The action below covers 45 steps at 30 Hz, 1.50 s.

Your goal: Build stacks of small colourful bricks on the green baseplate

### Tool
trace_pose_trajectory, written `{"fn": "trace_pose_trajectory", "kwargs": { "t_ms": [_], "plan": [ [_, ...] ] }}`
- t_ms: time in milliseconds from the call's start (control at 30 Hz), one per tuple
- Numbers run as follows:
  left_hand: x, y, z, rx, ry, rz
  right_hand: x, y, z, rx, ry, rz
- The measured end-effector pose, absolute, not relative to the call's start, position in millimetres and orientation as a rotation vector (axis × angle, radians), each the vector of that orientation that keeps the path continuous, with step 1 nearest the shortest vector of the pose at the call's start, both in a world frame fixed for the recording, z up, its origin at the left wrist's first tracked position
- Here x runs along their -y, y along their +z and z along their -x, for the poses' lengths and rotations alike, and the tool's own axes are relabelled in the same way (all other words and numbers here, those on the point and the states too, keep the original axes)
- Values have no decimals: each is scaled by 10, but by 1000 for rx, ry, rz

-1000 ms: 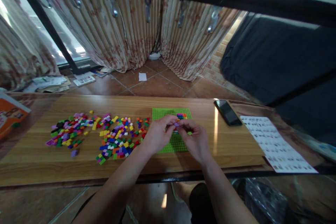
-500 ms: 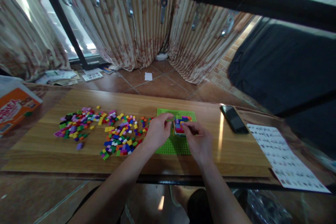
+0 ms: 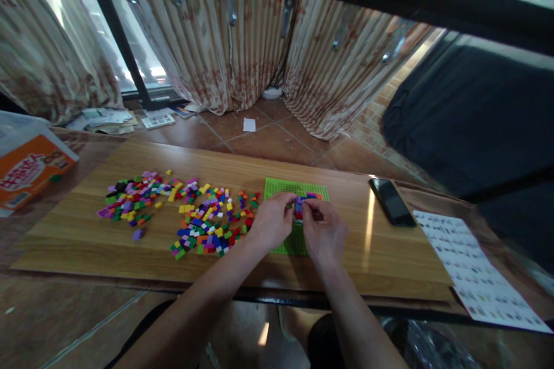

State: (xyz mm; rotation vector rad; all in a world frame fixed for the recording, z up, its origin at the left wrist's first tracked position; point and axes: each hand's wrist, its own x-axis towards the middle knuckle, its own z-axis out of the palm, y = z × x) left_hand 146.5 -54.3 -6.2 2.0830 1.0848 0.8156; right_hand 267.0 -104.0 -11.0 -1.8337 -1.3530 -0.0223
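A low build of toy building bricks (image 3: 298, 205), blue, purple, red and orange on top, sits on a green studded baseplate (image 3: 277, 186). At its left side is my left hand (image 3: 272, 220), thumb and forefinger curled together against the build's edge. My right hand (image 3: 324, 234) covers its near right part, with fingertips pinched down on the bricks. The fingers hide whatever small piece may be between them. Part of the build and the plate's right side lie under my right hand.
Loose coloured bricks (image 3: 203, 222) spread over the left of the wooden board (image 3: 108, 253). A black phone (image 3: 392, 202) and a printed sheet (image 3: 471, 265) lie to the right. A clear box with an orange label (image 3: 32, 167) stands at far left.
The view has shifted slightly, so the scene sits differently in the picture. My two hands have come closer together over the build, the left one now reaching its edge.
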Motion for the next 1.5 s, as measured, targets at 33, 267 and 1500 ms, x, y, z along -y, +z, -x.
{"fn": "trace_pose_trajectory", "kwargs": {
  "t_ms": [33,267,1500],
  "plan": [
    [547,-66,-1471,-1087,809,-2073,1036,-113,-2666,1354,-35,1846],
    [557,-117,-1494,-1082,803,-2004,1024,-110,-2619,1399,-176,1921],
    [512,-169,-1403,-931,782,-2001,1209,3,-2545,1788,-400,2147]
  ]
}}
